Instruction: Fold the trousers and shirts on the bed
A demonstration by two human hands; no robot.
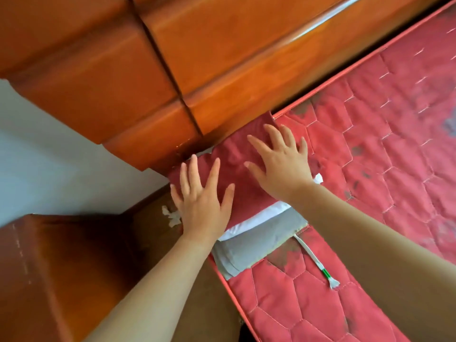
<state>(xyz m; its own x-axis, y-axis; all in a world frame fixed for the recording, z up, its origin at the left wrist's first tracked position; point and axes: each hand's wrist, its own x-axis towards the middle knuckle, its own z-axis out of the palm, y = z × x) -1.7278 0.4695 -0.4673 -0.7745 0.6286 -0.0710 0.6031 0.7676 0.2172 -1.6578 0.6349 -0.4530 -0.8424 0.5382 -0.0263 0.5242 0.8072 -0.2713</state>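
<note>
The dark red folded garment (232,154) lies at the very corner of the bed, on top of a small stack: a white folded cloth (259,215) shows as a strip under its near edge, and a grey folded garment (261,245) sits below that. Both hands are laid flat on the red piece, fingers straight and spread, gripping nothing. The left hand (201,193) is on its near left corner and the right hand (283,164) further in, towards the far edge.

It looks like thin, soft fabric, wrinkled under the palms: light, limp, with no stiffness of its own, and likely to slide on the layers beneath. I would judge it best handled as now — pressed and smoothed with flat palms. To lift it, pinch the two corners of a folded edge so the layers come up together.

The stack rests on the red quilted mattress (394,144), whose faded cover is stitched in angular cells. A white cord with a green band (317,261) trails from the grey garment across it. Just beyond the pile rises the orange-brown polished wooden headboard (222,58). To the left stands a dark brown wooden bedside cabinet (61,267) against a pale wall (49,169).
</note>
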